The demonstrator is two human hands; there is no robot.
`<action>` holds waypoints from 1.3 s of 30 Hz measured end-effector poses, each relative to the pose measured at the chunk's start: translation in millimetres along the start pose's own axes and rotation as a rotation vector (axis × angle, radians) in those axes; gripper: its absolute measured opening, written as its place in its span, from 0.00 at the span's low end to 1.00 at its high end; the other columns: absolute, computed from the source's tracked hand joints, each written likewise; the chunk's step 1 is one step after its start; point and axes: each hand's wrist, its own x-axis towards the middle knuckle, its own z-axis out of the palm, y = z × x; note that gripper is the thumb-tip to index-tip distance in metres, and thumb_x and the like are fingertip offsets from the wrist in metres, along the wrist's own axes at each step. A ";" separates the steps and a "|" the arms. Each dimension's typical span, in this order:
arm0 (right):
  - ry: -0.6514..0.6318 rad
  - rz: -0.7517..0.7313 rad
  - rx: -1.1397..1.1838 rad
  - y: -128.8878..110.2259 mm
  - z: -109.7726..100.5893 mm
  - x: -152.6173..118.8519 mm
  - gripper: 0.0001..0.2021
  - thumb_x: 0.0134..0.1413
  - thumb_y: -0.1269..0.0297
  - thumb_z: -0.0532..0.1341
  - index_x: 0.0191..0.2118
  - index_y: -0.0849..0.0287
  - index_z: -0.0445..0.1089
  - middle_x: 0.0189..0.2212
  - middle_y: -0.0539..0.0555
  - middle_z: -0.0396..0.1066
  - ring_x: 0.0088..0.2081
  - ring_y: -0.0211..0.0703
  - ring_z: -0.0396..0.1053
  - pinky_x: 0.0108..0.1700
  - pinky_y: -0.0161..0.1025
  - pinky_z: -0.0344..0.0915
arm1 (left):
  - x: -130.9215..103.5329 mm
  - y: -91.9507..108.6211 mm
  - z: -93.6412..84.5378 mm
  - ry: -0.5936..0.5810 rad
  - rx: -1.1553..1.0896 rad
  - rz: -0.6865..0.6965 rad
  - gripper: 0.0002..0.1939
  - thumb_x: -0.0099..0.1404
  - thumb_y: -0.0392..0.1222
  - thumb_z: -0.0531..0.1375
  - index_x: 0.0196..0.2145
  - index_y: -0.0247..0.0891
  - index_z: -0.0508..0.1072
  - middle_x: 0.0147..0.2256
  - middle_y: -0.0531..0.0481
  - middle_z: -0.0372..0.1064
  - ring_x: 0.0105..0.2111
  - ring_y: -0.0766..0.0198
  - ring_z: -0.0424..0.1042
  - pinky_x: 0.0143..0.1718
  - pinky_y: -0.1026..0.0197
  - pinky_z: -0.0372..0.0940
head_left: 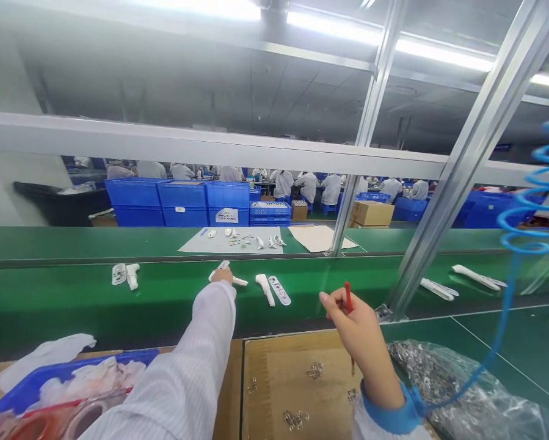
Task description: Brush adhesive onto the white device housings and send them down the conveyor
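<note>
My left hand (222, 276) reaches out over the green conveyor belt (173, 311). Its fingers curl down onto a white plastic part (220, 265), and the back of the hand hides most of the grip. A white handle-shaped piece (240, 282) sticks out to the right of it. My right hand (354, 318) is raised over the near edge of the belt, closed around a red pencil (349, 297) whose point faces down. Between the hands, a white handle piece (265, 289) lies beside an oval plate (279, 290). A blue band circles my right wrist.
Small metal pieces (295, 420) lie in heaps on a brown board (274, 379). A clear bag of metal parts (452, 379) sits at right, near a coiled blue cord (507, 232). A metal post (457, 153) rises beside my right hand. At left stands a blue tray (22, 388).
</note>
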 end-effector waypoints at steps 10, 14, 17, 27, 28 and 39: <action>0.133 -0.062 -0.114 -3.5 -15.5 -1.4 0.23 0.46 0.41 0.56 0.20 0.58 0.63 0.17 0.50 0.64 0.19 0.36 0.58 0.24 0.33 0.55 | 3.9 46.6 -27.3 0.223 0.063 0.160 0.25 0.60 0.33 0.59 0.54 0.34 0.60 0.53 0.38 0.57 0.49 0.54 0.62 0.52 0.48 0.57; 0.265 -0.118 -0.060 -13.0 -12.9 -11.6 0.24 0.50 0.42 0.56 0.21 0.60 0.67 0.17 0.52 0.66 0.21 0.38 0.61 0.25 0.34 0.57 | -15.7 69.8 -37.2 0.141 -0.027 0.190 0.20 0.54 0.33 0.63 0.45 0.30 0.67 0.42 0.37 0.67 0.44 0.53 0.66 0.47 0.53 0.60; 0.382 -0.181 0.141 -18.1 -11.5 -25.3 0.23 0.56 0.46 0.53 0.25 0.62 0.70 0.19 0.53 0.66 0.22 0.38 0.63 0.24 0.34 0.58 | -48.7 75.9 -46.9 0.045 -0.112 0.214 0.17 0.53 0.34 0.64 0.42 0.32 0.69 0.39 0.40 0.69 0.40 0.54 0.69 0.43 0.56 0.62; 0.639 -0.811 0.461 -35.7 -14.8 -58.2 0.27 0.62 0.46 0.45 0.25 0.59 0.70 0.20 0.53 0.68 0.27 0.43 0.68 0.27 0.41 0.64 | -174.3 25.1 -80.6 -0.168 -0.182 0.146 0.27 0.51 0.47 0.64 0.47 0.35 0.64 0.43 0.39 0.69 0.43 0.50 0.69 0.46 0.52 0.61; 0.665 -0.796 0.460 -36.4 -14.6 -60.7 0.28 0.63 0.46 0.44 0.25 0.59 0.70 0.20 0.53 0.68 0.25 0.42 0.68 0.25 0.40 0.63 | -179.6 20.9 -81.0 -0.191 -0.147 0.133 0.28 0.51 0.49 0.64 0.47 0.35 0.64 0.43 0.40 0.69 0.43 0.50 0.69 0.46 0.51 0.61; 0.315 -0.792 0.560 -34.2 9.8 -71.5 0.19 0.65 0.55 0.49 0.32 0.60 0.71 0.24 0.52 0.69 0.24 0.38 0.68 0.18 0.34 0.63 | -192.7 11.1 -79.2 -0.330 0.112 0.106 0.25 0.53 0.50 0.60 0.46 0.37 0.64 0.40 0.42 0.69 0.40 0.50 0.67 0.42 0.52 0.60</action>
